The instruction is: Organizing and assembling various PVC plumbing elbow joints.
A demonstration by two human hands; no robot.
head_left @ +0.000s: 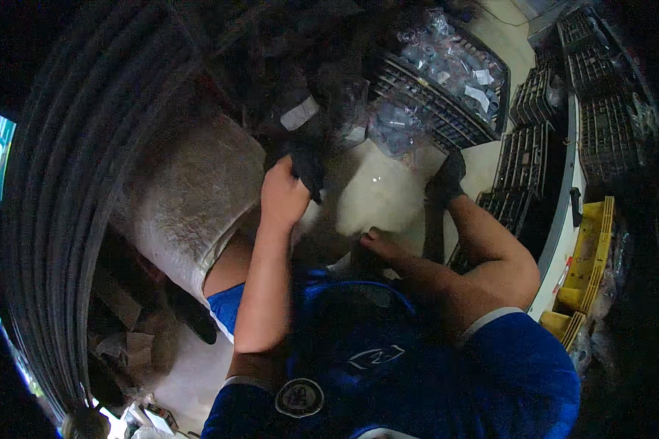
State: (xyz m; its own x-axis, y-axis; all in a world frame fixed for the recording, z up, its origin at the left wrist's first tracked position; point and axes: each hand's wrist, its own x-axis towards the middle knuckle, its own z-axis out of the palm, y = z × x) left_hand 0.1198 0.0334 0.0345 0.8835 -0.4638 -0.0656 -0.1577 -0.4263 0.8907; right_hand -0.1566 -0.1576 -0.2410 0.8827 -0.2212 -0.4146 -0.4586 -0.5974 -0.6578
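My left hand (285,192) is closed in front of dark, shadowed machinery, with black cloth or glove material (308,174) at its fingers. What it grips there is too dark to make out. Just above it a pale label or block (300,115) sits on the machinery. My right hand (449,178), in a dark glove, hangs over the floor to the right, below a clear bag of grey parts (401,128). Its fingers are lost in shadow. A worn whitish sheet (190,186) lies over my left leg.
A black crate (447,133) heaped with bagged grey parts stands at the far right. Stacked black crates (523,157) line the right side, beside yellow bins (589,256). Thick dark ribbed tubing (58,212) curves down the left. A bare foot (373,238) rests between the hands.
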